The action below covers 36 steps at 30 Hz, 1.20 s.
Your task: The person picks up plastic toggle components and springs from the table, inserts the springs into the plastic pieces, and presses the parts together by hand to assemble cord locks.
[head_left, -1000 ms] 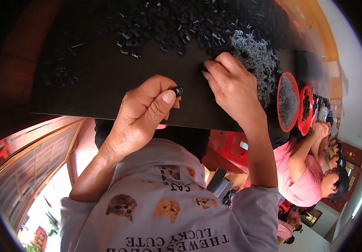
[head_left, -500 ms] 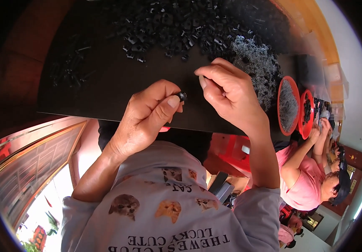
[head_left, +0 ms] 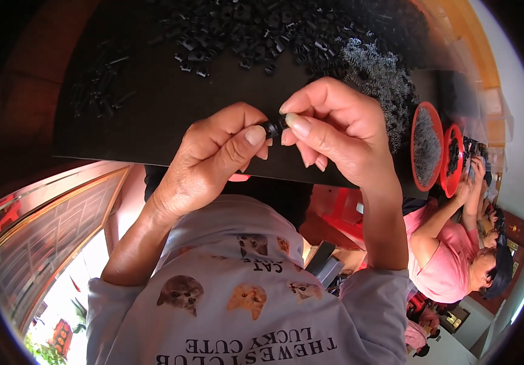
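My left hand [head_left: 213, 161] and my right hand [head_left: 338, 131] meet over the near edge of a black table [head_left: 152, 121]. Between their thumbs and forefingers they pinch one small black part [head_left: 273, 128], the left hand from the left and the right hand from the right. Most of the part is hidden by the fingertips. A heap of similar small black parts [head_left: 256, 30] lies on the table beyond the hands. Just past my right hand is a heap of thin grey wire pieces [head_left: 380, 76].
Two red round bowls [head_left: 426, 146] [head_left: 454, 159] with dark small pieces stand at the table's right end. A person in a pink shirt [head_left: 444, 261] works there with hands near the bowls. A few loose black pieces [head_left: 98, 91] lie at the far left.
My right hand left the grey wire heap and came to my left hand. Both hands drew nearer to me and now pinch the small black part together.
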Motion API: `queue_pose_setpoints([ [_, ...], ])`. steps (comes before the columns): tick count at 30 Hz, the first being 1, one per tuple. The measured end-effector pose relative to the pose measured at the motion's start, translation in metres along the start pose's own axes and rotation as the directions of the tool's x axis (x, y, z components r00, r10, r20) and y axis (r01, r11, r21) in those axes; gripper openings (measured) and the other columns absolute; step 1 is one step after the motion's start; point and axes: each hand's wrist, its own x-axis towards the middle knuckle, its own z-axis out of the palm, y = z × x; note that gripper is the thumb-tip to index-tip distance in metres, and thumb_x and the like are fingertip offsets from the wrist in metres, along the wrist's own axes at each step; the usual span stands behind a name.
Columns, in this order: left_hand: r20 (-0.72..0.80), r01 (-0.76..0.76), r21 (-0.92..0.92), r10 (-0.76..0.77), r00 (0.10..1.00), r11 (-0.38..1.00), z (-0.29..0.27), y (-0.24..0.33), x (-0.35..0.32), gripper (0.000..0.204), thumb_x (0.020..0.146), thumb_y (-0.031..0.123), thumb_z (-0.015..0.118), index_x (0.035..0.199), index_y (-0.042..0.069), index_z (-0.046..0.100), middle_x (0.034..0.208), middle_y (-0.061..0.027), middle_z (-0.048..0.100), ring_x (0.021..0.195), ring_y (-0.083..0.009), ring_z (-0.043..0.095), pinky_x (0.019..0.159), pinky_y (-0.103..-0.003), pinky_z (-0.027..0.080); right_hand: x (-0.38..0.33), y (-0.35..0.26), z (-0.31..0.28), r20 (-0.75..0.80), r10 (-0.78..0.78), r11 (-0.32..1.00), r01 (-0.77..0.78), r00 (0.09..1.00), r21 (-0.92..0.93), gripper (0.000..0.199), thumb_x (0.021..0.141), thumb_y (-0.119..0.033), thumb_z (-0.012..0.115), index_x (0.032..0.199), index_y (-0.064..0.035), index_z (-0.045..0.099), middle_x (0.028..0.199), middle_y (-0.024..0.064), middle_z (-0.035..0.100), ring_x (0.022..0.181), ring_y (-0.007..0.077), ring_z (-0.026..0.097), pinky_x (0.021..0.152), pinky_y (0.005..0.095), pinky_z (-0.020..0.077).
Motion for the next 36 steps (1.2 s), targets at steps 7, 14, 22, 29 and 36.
queue_pose_setpoints([
  [7, 0.052, 0.026, 0.007, -0.026, 0.998, 1.0, -0.001, 0.003, 0.005, 0.029, 0.101, 0.03, 0.054, 0.095, 0.002, 0.061, 0.074, 0.0007, 0.056, 0.067, -0.006, 0.05, 0.059, -0.022, 0.042, -0.001, -0.002, -0.001, 0.027, -0.01, 1.0, 0.01, 1.0, 0.001, 0.01, 0.094, -0.009, 0.061, 0.098, -0.0006, 0.061, 0.077, 0.0043, 0.065, 0.058, 0.0071, 0.059, 0.047, 0.0199, 0.0446],
  [14, 0.012, 0.045, 0.018, -0.045, 0.999, 0.999, 0.001, 0.004, 0.007, 0.027, 0.101, 0.027, 0.054, 0.094, 0.002, 0.061, 0.073, 0.0004, 0.056, 0.067, -0.0063, 0.049, 0.06, -0.022, 0.04, 0.002, 0.004, 0.001, 0.022, -0.033, 0.999, 0.033, 0.999, 0.015, 0.006, 0.094, -0.004, 0.059, 0.097, 0.0011, 0.061, 0.077, 0.0074, 0.064, 0.056, 0.0078, 0.059, 0.046, 0.0198, 0.0449],
  [22, 0.005, 0.009, -0.019, -0.009, 1.0, 1.0, 0.0, -0.002, 0.01, 0.029, 0.101, 0.028, 0.053, 0.096, 0.002, 0.061, 0.073, 0.0008, 0.055, 0.064, -0.0042, 0.045, 0.056, -0.02, 0.037, 0.007, 0.005, 0.0, -0.013, -0.081, 0.993, 0.082, 0.997, 0.083, 0.007, 0.094, -0.005, 0.06, 0.096, 0.0009, 0.06, 0.076, 0.0079, 0.065, 0.056, 0.0077, 0.059, 0.046, 0.0205, 0.0455],
  [29, -0.017, -0.001, 0.004, 0.001, 1.0, 1.0, 0.0, 0.0, 0.01, 0.03, 0.102, 0.029, 0.05, 0.098, 0.001, 0.06, 0.073, 0.0006, 0.055, 0.06, -0.0032, 0.043, 0.054, -0.019, 0.035, 0.011, 0.004, 0.0, 0.013, -0.046, 0.997, 0.045, 0.999, 0.055, 0.007, 0.094, -0.006, 0.06, 0.097, 0.001, 0.061, 0.076, 0.0082, 0.065, 0.055, 0.0078, 0.059, 0.046, 0.0204, 0.0458],
  [36, 0.027, -0.009, -0.029, 0.01, 1.0, 1.0, -0.003, -0.003, 0.009, 0.03, 0.102, 0.029, 0.051, 0.099, 0.001, 0.061, 0.073, 0.0003, 0.055, 0.061, -0.0033, 0.044, 0.054, -0.019, 0.036, 0.008, 0.001, 0.002, 0.006, -0.027, 0.996, 0.026, 1.0, 0.08, 0.008, 0.094, -0.007, 0.061, 0.097, 0.0012, 0.061, 0.076, 0.0081, 0.065, 0.056, 0.0076, 0.06, 0.046, 0.02, 0.0451],
])
